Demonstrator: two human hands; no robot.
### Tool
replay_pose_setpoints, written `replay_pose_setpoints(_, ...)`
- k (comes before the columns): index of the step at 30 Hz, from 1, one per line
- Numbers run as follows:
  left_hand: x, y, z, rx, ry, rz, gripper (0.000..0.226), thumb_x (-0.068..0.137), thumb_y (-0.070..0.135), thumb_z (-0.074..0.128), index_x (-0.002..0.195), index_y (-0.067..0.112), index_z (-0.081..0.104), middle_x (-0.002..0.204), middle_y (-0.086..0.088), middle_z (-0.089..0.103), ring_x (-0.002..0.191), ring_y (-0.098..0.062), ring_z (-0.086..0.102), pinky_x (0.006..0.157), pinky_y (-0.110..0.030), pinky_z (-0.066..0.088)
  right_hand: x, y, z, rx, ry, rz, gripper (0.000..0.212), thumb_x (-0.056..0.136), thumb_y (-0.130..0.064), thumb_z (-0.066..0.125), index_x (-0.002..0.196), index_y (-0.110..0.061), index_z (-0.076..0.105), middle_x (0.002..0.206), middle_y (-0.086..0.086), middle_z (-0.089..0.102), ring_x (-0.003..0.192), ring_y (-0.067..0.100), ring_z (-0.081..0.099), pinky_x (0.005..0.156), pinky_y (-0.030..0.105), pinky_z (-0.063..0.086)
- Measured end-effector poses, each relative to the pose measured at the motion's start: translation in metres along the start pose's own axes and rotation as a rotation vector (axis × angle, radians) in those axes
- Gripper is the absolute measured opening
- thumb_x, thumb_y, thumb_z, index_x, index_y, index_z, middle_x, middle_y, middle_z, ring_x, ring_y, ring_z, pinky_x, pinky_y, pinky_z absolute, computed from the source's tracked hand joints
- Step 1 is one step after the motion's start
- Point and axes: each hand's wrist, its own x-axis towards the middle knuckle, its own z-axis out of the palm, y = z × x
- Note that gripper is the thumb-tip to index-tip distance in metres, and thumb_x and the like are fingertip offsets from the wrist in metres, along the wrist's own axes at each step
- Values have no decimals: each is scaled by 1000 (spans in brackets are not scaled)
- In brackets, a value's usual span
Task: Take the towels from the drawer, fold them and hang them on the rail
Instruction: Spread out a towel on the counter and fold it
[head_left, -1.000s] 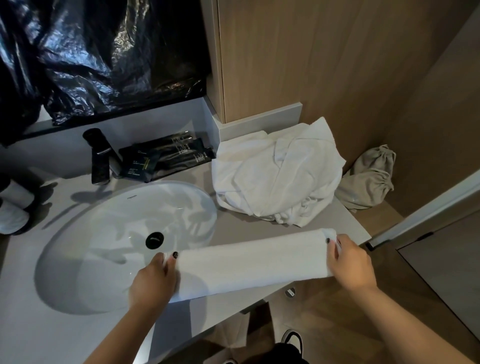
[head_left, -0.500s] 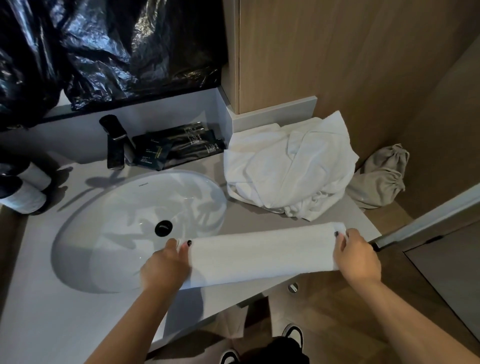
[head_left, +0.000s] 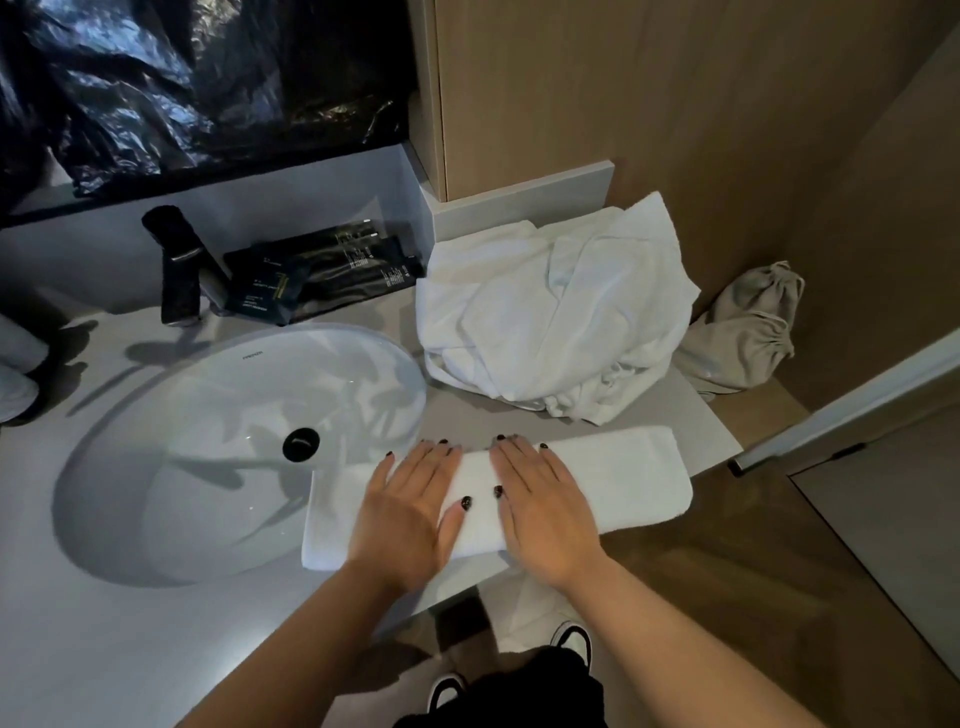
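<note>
A white towel, folded into a long band, lies along the front edge of the grey counter, its left end over the rim of the sink. My left hand and my right hand lie flat side by side on the towel's middle, fingers straight, pressing it down. Behind it, a heap of unfolded white towels sits at the back right of the counter. No rail or drawer is in view.
A white oval sink with a black drain fills the left. A black tap and dark sachets stand behind it. A beige drawstring bag lies right of the counter. Black plastic sheeting covers the mirror area. A door frame stands at right.
Both hands have let go of the towel's ends and moved to its middle, now lying flat on it. The towel has come down onto the counter.
</note>
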Motion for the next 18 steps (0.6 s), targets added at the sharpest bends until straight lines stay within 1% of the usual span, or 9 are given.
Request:
replay_pose_setpoints(2,1,-3,2,-3,-42,-48,72,92,61,9,158,33,10,164,5,19,152,-15,10,122,-44,4,1,11,2,0,-25,44,60,97,-36,29,146,-4,43,152,12,42,143,24,36,121,41,19)
replay_pose_setpoints(3,2,-4,3,-20,-48,-76,74,90,65,8,157,36,8,165,6,15,153,-16,6,122,-46,2,1,18,1,-14,-50,51,67,97,-44,21,151,-5,33,158,10,33,148,23,25,123,38,9)
replay_pose_setpoints(5,1,-7,2,-60,-31,-128,78,87,72,10,157,37,15,165,3,16,153,-22,8,121,-50,5,-3,34,2,-60,-99,65,78,95,-57,13,156,-9,17,164,7,15,152,20,6,123,35,-4)
replay_pose_setpoints(7,-2,-13,2,-68,-29,-184,82,85,80,12,155,38,17,165,0,17,152,-25,10,121,-51,8,-8,51,0,-91,-115,86,84,94,-64,16,157,-9,11,165,6,7,152,19,-3,121,34,-10)
replay_pose_setpoints(9,-5,-21,5,-84,-21,-215,82,83,84,13,153,41,15,164,-2,18,152,-26,13,120,-50,11,-13,65,-4,-71,-108,105,88,93,-67,23,157,-8,9,164,7,5,152,18,-5,121,34,-9)
replay_pose_setpoints(11,-7,-28,6,-110,-13,-212,81,84,84,16,151,39,18,162,-4,26,150,-28,20,120,-50,16,-16,74,-7,-45,-94,125,92,90,-69,25,156,-6,13,164,9,10,152,19,-1,122,35,-3)
replay_pose_setpoints(13,-9,-33,5,-128,0,-190,80,85,82,21,148,32,28,151,-5,44,140,-29,38,115,-50,29,-19,83,-10,-52,-79,155,92,89,-69,26,156,-7,18,163,9,17,152,21,4,123,38,0)
replay_pose_setpoints(15,-9,-38,4,-159,12,-187,83,83,84,26,144,29,35,139,-2,55,124,-26,53,103,-46,43,-22,92,-12,-101,-66,181,91,89,-70,26,155,-8,22,162,8,22,151,22,9,122,43,2)
replay_pose_setpoints(18,0,-50,-2,-288,-132,-246,97,70,96,26,147,37,29,143,7,51,122,-21,54,97,-41,48,-21,100,-16,-138,-80,215,92,88,-71,26,153,-7,28,160,10,28,150,23,15,121,48,7)
